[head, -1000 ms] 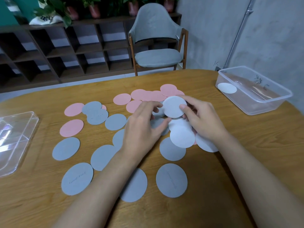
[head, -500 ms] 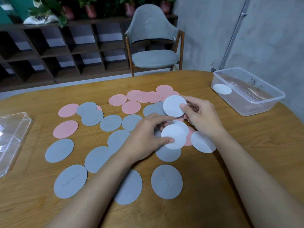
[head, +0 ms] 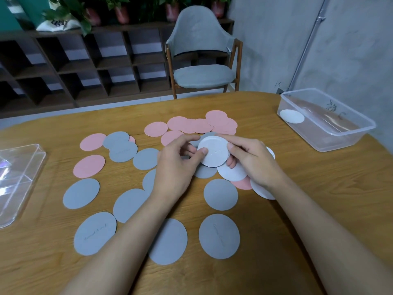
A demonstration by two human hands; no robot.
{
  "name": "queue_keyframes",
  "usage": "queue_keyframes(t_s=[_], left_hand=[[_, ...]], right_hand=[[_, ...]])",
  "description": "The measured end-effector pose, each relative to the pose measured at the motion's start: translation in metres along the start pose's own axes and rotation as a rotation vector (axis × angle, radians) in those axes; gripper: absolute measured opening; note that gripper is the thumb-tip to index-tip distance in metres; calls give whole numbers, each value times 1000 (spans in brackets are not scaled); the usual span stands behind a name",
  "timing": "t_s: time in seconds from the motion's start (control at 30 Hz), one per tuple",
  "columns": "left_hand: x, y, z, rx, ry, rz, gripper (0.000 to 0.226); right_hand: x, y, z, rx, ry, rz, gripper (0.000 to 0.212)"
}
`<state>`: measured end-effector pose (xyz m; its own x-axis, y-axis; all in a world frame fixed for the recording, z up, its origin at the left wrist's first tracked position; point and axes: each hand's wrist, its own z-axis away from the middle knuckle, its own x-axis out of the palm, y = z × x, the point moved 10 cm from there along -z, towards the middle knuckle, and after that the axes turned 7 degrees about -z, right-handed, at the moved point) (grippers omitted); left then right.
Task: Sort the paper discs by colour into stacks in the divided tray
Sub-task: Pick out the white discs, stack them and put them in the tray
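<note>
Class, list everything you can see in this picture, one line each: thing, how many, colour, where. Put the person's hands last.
Table: one, wooden, under everything.
Grey discs: about twelve, grey, spread over the table's left and near side.
Pink discs: about ten, pink, mostly on the far side.
Loose white discs: three visible, white, on the table by the right hand.
Held white discs: thin stack, count unclear, white, between both hands.
Tub: one, clear, far right, holding one white disc.
Tray: one, clear, left edge.
Chair: one, grey, behind the table.
Shelf: one, dark, back wall, potted plants on top.
Left hand: one, pinches the held white discs.
Right hand: one, pinches them too.
</note>
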<state>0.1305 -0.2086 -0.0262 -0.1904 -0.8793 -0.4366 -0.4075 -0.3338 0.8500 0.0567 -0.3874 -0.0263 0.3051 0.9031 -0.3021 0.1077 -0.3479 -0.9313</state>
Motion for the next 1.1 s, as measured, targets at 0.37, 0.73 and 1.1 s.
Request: queue_keyframes(t_s=[0.37,0.73,1.1], left_hand=[[3,25,8,190,28,-222,29],[56,41,33,476,-323,-530,52],[31,67,37,705,-51,-605,31]], right_hand=[[-21,-4,-3,-78,114,148,31],[-50,18,-11,5,301,28,29],[-36,11,-10,-13,225,50,36]])
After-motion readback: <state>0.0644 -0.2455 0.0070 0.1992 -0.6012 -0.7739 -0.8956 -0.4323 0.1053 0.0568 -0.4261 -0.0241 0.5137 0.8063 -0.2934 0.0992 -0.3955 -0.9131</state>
